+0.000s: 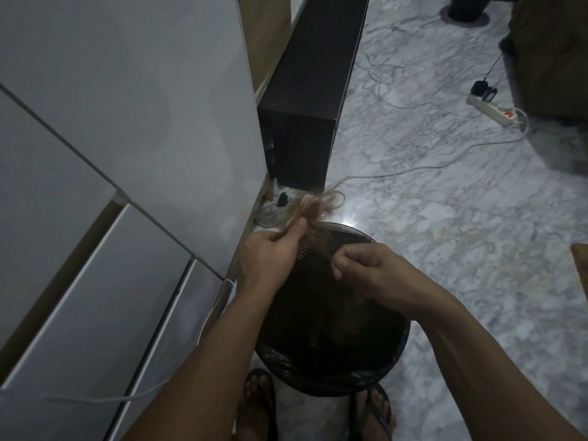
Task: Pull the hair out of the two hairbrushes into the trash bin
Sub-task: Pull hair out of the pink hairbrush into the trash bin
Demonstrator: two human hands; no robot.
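Note:
A round black trash bin (pixel 391 358) lined with a dark bag stands on the floor between my feet. Above its far rim my left hand (pixel 270 259) grips a pinkish hairbrush (pixel 83 206) and a comb whose teeth (pixel 302 251) stick out below my thumb. Brown hair (pixel 321 211) is tangled in the brush head. My right hand (pixel 369 268) hovers over the bin with its fingertips pinched together on thin strands of hair that run up to the brush.
White cabinet fronts (pixel 127 122) rise on the left. A black box-like cabinet (pixel 305 100) stands behind the bin. White cables and a power strip (pixel 496 109) lie across the marble floor (pixel 445 233). A wooden corner (pixel 580 259) juts in at right.

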